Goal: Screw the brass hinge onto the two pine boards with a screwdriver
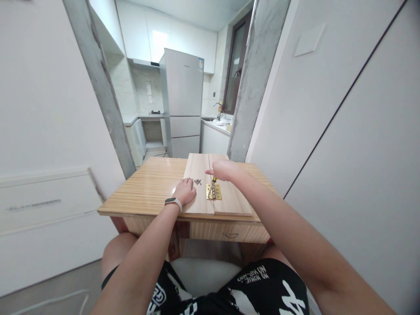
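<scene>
Two pale wooden boards [197, 202] lie side by side on the striped wooden table [144, 183]. Across their seam rests a gold hinge [218, 192]. My right hand [223, 169] is closed around a screwdriver [214, 180] with a yellow and black handle, its shaft slanting down to the hinge; the tip is too small to make out. My left hand [184, 190] lies flat on the left board's edge, fingers spread. Just beyond its fingertips is a small pile of screws [197, 181].
The table has a drawer with a metal handle [230, 235] at its front. White panels stand at both sides. Beyond the table are a grey fridge [185, 83], and a counter with a sink and tap [218, 114].
</scene>
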Tool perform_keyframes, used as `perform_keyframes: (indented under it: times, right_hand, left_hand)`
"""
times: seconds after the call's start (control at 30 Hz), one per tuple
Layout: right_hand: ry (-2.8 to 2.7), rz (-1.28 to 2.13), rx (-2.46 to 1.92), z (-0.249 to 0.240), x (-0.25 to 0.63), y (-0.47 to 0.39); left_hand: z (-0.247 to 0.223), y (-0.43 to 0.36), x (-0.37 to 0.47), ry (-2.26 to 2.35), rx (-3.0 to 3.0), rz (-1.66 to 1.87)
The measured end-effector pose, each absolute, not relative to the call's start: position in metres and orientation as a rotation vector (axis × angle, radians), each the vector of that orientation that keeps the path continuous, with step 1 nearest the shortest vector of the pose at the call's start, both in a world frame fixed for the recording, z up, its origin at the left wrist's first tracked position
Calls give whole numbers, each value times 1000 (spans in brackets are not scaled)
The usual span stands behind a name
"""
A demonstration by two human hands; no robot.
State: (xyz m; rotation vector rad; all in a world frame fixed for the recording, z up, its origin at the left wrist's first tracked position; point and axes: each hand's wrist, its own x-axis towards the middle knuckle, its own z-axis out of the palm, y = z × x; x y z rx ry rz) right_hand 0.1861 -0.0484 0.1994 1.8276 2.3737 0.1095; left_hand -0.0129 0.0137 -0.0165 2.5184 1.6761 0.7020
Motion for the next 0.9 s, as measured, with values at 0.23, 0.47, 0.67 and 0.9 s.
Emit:
perform_keyframes:
  times: [0.23, 0.47, 0.67, 0.9]
  right_hand:
    - [2503, 135, 1676, 197, 192, -45]
    - [2555, 31, 1671, 193, 193, -44]
    - [2588, -20, 1722, 190, 191, -45]
    - [2370, 93, 1837, 201, 183, -53]
  left_hand:
    - [-16, 13, -12, 1678, 2503, 698]
    - [-18, 14, -13, 1678, 2520, 697]
    - [-17, 14, -13, 1677, 2515, 704]
    - [-16, 13, -13, 1683, 2510, 706]
